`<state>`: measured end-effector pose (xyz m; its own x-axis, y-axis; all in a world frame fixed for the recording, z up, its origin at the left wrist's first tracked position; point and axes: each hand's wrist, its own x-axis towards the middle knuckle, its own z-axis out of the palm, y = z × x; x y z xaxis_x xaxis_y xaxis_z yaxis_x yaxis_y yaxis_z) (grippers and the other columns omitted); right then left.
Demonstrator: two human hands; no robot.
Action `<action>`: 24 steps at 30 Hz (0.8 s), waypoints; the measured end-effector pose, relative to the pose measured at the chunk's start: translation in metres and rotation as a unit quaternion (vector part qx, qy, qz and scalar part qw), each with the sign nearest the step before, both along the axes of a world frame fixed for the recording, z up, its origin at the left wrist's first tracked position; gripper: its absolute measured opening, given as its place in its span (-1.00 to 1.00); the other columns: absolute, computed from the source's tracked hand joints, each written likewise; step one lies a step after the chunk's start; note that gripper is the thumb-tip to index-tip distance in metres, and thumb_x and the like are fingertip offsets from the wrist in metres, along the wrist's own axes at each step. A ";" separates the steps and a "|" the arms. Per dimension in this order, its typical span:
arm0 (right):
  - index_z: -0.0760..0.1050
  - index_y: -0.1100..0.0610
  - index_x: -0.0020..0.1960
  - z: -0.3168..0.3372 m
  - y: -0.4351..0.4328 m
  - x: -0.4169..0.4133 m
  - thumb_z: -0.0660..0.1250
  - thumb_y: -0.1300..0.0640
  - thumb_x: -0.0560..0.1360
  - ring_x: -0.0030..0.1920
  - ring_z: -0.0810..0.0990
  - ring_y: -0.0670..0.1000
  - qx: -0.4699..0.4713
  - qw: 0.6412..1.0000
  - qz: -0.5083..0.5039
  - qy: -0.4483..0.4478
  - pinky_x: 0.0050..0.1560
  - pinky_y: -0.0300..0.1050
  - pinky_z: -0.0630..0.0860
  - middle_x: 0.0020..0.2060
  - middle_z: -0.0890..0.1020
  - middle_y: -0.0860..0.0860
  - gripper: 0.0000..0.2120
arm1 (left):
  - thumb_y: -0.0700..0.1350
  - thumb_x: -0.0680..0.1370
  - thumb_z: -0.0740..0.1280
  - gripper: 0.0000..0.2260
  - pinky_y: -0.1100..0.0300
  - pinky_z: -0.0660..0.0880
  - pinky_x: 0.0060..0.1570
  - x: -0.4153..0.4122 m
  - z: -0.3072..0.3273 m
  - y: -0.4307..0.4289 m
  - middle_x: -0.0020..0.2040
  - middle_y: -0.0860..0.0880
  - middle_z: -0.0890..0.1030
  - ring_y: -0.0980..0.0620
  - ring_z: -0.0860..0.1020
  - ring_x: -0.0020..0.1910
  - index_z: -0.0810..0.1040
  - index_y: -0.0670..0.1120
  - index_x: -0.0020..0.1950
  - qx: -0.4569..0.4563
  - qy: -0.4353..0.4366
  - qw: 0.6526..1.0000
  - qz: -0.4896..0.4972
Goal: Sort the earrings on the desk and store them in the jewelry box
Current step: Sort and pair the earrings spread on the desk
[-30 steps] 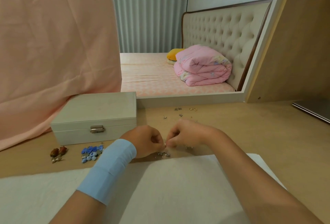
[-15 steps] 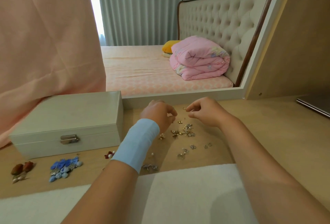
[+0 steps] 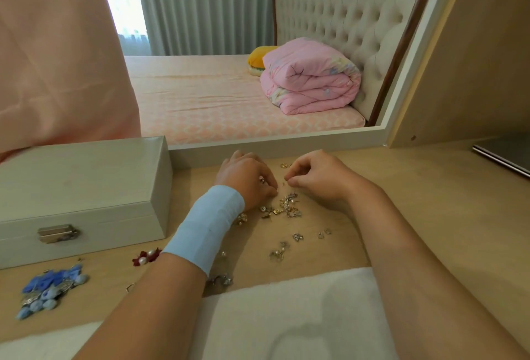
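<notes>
Pale wood desk across the whole near field, with a mirror frame along its far edge and a pink cloth hanging at far left. White padded cloth along the near edge, under both forearms. Cream jewelry box on the left, lid down, metal latch facing near. Flat grey slab at far right, cut off by the edge.

Left hand, with a light blue wristband, knuckles up, fingers curled down onto the far side of the pile; a glint of metal between them, but impossible to tell whether gripped. Right hand just beside it, apart, thumb and forefinger pressed tip to tip above the pile; too small to tell what, if anything, sits in the pinch.

Small metal earrings heaped in the middle of the desk, just near of both hands and right of the box. Blue earrings clustered at near left, in front of the box. Red earrings with pearls beside the left wrist. Loose strays scattered near of the heap, and gold hoops on the far side, between the two hands.
</notes>
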<state>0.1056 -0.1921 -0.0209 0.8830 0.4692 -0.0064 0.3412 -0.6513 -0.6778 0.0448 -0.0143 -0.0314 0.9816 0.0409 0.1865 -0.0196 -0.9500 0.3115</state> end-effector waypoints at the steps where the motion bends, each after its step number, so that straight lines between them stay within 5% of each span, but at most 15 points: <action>1: 0.72 -0.05 -0.12 0.003 0.000 -0.001 0.50 0.12 0.48 -0.05 0.65 -0.14 0.006 1.000 0.011 0.001 0.11 -0.11 0.57 -0.12 0.71 -0.13 -0.93 | 0.12 0.45 0.45 -0.94 0.12 0.27 0.23 -0.001 0.001 0.001 0.13 0.18 0.53 0.05 0.36 0.20 0.61 0.24 -0.21 -0.012 -0.004 1.000 0.000; 7: 0.75 -0.06 -0.13 0.024 0.009 -0.016 0.57 0.15 0.41 -0.22 0.63 -0.29 -0.060 0.994 0.091 0.028 -0.13 -0.36 0.48 -0.28 0.71 -0.19 -0.89 | 0.04 0.48 0.41 -0.95 0.14 0.53 0.01 -0.015 0.019 0.016 -0.20 0.23 0.57 0.14 0.55 -0.07 0.62 0.13 -0.18 -0.105 -0.010 0.994 0.037; 16: 0.74 -0.03 -0.13 0.021 0.026 -0.029 0.64 0.08 0.36 -0.28 0.62 -0.23 -0.122 0.987 0.093 0.046 -0.15 -0.22 0.54 -0.36 0.67 -0.22 -0.88 | -0.04 0.50 0.41 -0.91 0.23 0.48 -0.11 -0.043 0.014 0.037 -0.15 0.15 0.61 0.17 0.54 -0.17 0.59 0.10 -0.21 -0.141 0.018 0.989 0.037; 20: 0.75 -0.04 -0.16 0.019 0.031 -0.031 0.61 0.06 0.39 -0.15 0.67 -0.17 -0.133 0.986 0.097 0.017 0.01 -0.10 0.63 -0.26 0.72 -0.18 -0.94 | -0.05 0.50 0.41 -0.91 0.24 0.47 -0.07 -0.045 0.012 0.039 -0.14 0.16 0.60 0.18 0.53 -0.17 0.60 0.10 -0.21 -0.149 0.020 0.988 0.041; 24: 0.73 -0.04 -0.20 0.020 0.030 -0.029 0.59 0.06 0.41 -0.24 0.63 -0.25 -0.100 0.990 0.103 0.009 -0.11 -0.21 0.53 -0.29 0.71 -0.19 -0.95 | -0.04 0.50 0.42 -0.89 0.22 0.48 -0.04 -0.044 0.011 0.040 -0.10 0.17 0.60 0.19 0.52 -0.17 0.59 0.12 -0.22 -0.150 0.025 0.988 0.037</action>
